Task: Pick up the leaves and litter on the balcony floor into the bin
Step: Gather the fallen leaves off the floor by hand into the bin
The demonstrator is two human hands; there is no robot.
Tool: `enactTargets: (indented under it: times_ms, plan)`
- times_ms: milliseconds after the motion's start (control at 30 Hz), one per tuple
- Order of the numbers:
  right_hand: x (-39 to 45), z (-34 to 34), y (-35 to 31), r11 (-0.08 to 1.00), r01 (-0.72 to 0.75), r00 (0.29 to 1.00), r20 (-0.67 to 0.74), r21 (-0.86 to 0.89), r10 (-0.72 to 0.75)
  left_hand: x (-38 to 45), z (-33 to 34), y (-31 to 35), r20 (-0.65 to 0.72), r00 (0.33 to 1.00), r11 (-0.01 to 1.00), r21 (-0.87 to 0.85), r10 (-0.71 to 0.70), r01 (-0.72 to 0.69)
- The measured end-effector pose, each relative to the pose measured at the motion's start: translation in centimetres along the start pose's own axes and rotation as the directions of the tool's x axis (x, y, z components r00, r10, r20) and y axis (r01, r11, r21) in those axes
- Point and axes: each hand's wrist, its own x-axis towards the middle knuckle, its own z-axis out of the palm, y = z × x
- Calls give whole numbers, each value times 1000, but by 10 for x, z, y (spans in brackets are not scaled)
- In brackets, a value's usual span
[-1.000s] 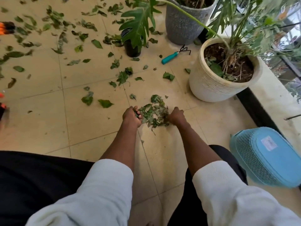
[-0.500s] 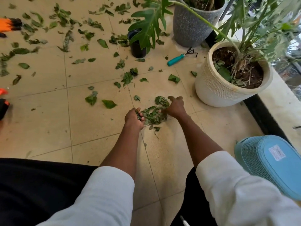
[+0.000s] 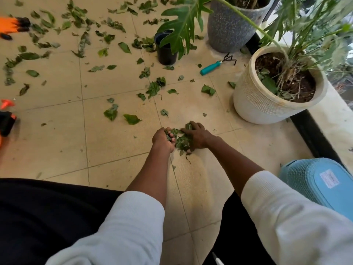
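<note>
Both bare hands meet over a small heap of green leaves (image 3: 181,141) on the beige tiled floor (image 3: 118,146). The left hand (image 3: 163,139) curls cupped around leaves; the right hand (image 3: 197,135) presses spread-fingered on the heap. The light-blue woven plastic bin (image 3: 324,183) sits at four o'clock.

This is a home balcony kept as a small potted garden. The floor (image 3: 57,131) is beige tile with grout lines, strewn with cut green leaves (image 3: 131,119) ahead and to the left of the hands (image 3: 181,137). Ahead and to the right stand a white ribbed planter (image 3: 256,104) filled with soil, a speckled grey pot (image 3: 227,29) and a small black nursery pot (image 3: 165,54). A teal-handled hand rake (image 3: 210,67) lies between them. A low ledge (image 3: 336,127) runs along the right edge, and a blue bin (image 3: 305,180) sits near on the right.
</note>
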Motion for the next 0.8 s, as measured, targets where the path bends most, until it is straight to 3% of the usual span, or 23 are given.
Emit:
enactTargets:
  times_ms: [167,367,500,633,800]
  plan:
    - [-21,19,-12,998,20,972,-236,66,-4,1,2,-9,-21,1000,1000,-5,-2,2]
    - [-29,32,-23,999,31,927,-373,-16,-35,1,-6,-20,10,1000,996,-85,21,-20]
    - [-34,36,-26,999,36,921,-390,8,-30,-1,-11,-19,35,999,991,-131,39,-34]
    - [-32,14,-17,929,-59,924,-331,365,189,0,-9,-22,67,990,975,-196,122,-107]
    - [-35,-25,-14,911,-20,967,-224,411,123,8,0,-20,74,981,979,85,181,-187]
